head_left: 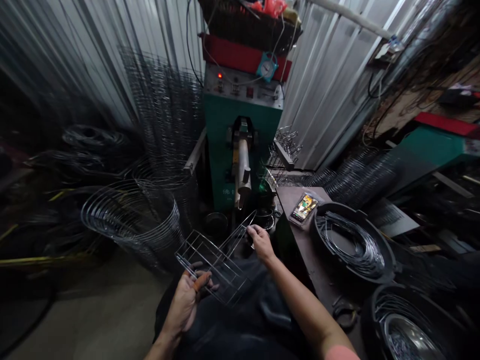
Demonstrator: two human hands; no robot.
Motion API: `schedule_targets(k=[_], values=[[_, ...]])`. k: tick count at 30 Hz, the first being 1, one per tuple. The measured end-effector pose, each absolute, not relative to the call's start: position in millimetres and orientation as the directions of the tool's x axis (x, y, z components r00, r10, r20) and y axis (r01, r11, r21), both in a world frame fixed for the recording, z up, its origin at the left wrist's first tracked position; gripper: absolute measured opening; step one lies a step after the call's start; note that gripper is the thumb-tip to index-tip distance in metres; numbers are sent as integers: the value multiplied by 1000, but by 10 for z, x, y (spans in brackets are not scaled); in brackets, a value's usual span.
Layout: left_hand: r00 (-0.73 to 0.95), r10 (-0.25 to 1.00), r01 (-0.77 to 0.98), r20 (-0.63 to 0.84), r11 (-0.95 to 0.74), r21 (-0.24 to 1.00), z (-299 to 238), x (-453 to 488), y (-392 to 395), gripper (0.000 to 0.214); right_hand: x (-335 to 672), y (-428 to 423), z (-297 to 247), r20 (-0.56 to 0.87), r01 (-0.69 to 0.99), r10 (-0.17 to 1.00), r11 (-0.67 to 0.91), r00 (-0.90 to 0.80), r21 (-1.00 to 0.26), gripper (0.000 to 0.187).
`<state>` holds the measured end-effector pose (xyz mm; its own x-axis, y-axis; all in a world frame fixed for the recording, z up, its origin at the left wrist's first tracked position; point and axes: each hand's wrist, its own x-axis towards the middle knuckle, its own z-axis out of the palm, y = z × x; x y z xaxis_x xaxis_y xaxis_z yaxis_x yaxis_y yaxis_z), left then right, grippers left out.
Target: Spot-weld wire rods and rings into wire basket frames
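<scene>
One wire grid frame (213, 265) sits over the lap, held by two hands. Left hand (183, 300): fingers curled around its lower wires. Right hand (261, 243): fingers pinching its upper wires. Desk (300, 255) at right: one phone (303, 209), two black tubs (330, 207) of wire hoops.

A smartphone (303, 209) on a workbench (300, 250) beside black tubs (335, 206) of coiled wire (350, 245)

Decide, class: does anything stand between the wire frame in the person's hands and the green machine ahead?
Yes: a dark round container sits low in front of the green machine, between it and the wire frame, which the left hand and right hand grip.
</scene>
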<state>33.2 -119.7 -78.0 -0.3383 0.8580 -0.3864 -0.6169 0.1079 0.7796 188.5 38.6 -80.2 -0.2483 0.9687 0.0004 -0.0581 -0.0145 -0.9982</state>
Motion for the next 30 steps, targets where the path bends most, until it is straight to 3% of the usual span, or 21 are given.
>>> schedule_targets(k=[11,30], values=[[-300,823,-665,-482,182,725,-740,282,-933,52,1744,626,-851,-71,-228,974,-122,-216,-966,34],[-360,803,-695,-474,108,711,-678,334,-655,45,1571,890,-784,-53,-186,988,-79,-144,-979,31]])
